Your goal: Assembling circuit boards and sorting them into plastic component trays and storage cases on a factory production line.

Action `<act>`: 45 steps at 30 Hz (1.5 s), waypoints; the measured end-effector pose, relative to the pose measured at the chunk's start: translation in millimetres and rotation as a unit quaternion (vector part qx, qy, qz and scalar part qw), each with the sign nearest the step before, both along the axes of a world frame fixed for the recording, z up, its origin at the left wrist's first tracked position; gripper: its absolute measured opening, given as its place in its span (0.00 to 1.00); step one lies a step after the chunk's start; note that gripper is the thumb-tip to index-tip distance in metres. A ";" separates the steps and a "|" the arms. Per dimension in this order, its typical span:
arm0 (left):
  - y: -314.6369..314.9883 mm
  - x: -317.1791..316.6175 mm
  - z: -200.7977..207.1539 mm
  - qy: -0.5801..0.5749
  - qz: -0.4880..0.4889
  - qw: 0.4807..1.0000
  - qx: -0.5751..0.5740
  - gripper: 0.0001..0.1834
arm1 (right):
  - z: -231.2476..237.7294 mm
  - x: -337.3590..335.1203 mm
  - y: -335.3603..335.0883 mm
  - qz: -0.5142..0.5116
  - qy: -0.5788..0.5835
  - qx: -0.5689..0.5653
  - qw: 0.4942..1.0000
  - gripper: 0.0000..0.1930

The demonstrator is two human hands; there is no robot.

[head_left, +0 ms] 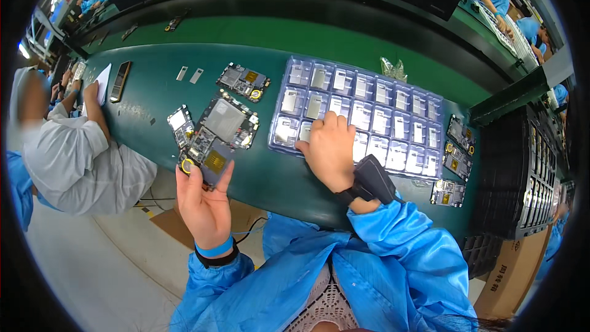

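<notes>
My left hand [206, 206] grips a circuit board [211, 158] with a yellow round part and a dark square patch, thumb on one side and fingers on the other. It is held over the table's near edge, overlapping other boards behind it. My right hand [332, 154] reaches into a clear plastic tray [275, 110] whose compartments hold small silver metal pieces [316, 106]. Its fingers are curled down at a lower-left compartment, thumb and forefinger around a silver piece; whether they have lifted it is hidden.
On the green table [153, 95] lie another circuit board [244, 81], two small silver strips [196, 75] and a phone [121, 81]. More boards [458, 160] rest right of the tray. Black stacked trays [501, 172] stand at the right. A person in grey [92, 166] sits at left.
</notes>
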State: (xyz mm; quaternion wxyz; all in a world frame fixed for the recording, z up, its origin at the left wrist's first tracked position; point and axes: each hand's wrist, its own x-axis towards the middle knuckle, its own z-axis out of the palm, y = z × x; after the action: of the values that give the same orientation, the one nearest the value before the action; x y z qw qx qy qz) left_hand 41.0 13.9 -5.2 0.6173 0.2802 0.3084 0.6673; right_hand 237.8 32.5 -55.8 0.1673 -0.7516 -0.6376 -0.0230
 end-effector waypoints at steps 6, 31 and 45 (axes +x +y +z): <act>-7.3 24.8 4.0 0.058 -0.085 0.995 -0.005 0.22 | -13.3 6.8 0.7 -0.009 0.174 0.047 0.984 0.10; -48.5 145.9 -2.8 0.143 -0.444 0.885 -0.006 0.23 | 66.3 108.9 -132.8 -0.076 0.635 0.025 0.768 0.05; -51.9 153.8 -5.5 0.152 -0.449 0.880 -0.004 0.23 | 54.2 109.6 -134.3 -0.073 0.626 0.065 0.774 0.04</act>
State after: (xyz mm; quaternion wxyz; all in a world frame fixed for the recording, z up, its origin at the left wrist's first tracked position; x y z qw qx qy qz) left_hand 194.8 -38.0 -10.7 0.7976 0.4840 0.2423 0.2661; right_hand 347.4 -101.8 -1.6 0.5757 -0.6313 -0.3325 0.3993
